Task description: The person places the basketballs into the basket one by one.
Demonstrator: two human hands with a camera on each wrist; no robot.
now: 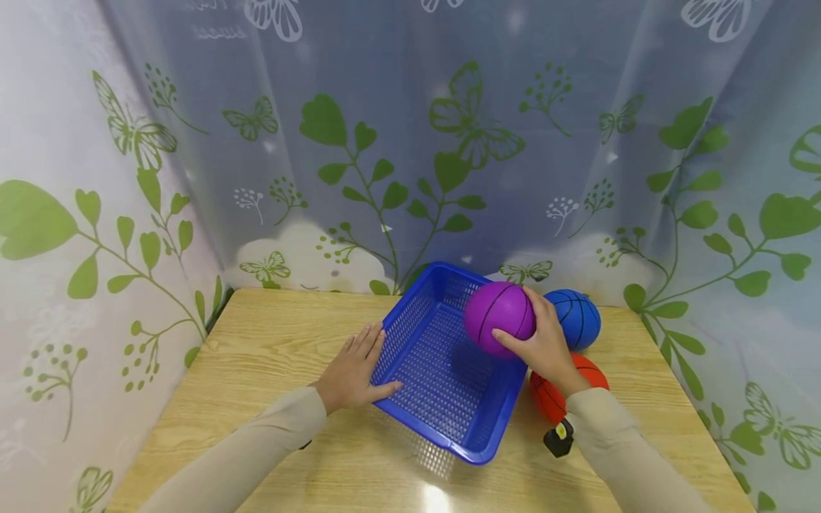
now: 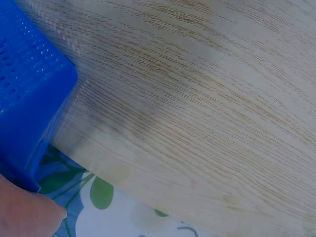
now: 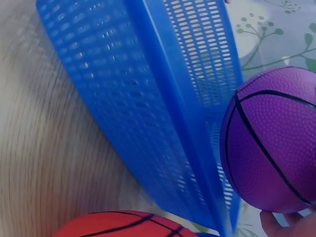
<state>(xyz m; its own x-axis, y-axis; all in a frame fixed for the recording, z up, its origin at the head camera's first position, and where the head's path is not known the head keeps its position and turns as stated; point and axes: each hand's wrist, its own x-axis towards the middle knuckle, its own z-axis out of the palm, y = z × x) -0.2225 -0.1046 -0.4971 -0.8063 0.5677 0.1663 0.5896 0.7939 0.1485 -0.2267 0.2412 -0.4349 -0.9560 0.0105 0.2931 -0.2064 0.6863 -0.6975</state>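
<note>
My right hand (image 1: pixel 545 342) grips a purple toy basketball (image 1: pixel 497 313) from its right side, thumb across the front. In the head view the ball overlaps the right part of a blue plastic basket (image 1: pixel 417 427); in the right wrist view the purple ball (image 3: pixel 276 138) shows beyond the basket's long rim (image 3: pixel 170 89). My left hand (image 1: pixel 355 370) rests on the basket's left rim, fingers straight and thumb reaching over the edge. A fingertip (image 2: pixel 29 210) shows at the basket corner in the left wrist view. The basket's inside shows no other ball.
A blue basketball (image 1: pixel 577 320) sits at the table's back right. Nearer, a red basketball (image 1: pixel 558 392) lies beside the basket, partly behind my right wrist, which bears a small black device (image 1: pixel 559 438). Patterned curtains (image 1: pixel 398 142) border the wooden table (image 1: pixel 269 328) at the back and sides.
</note>
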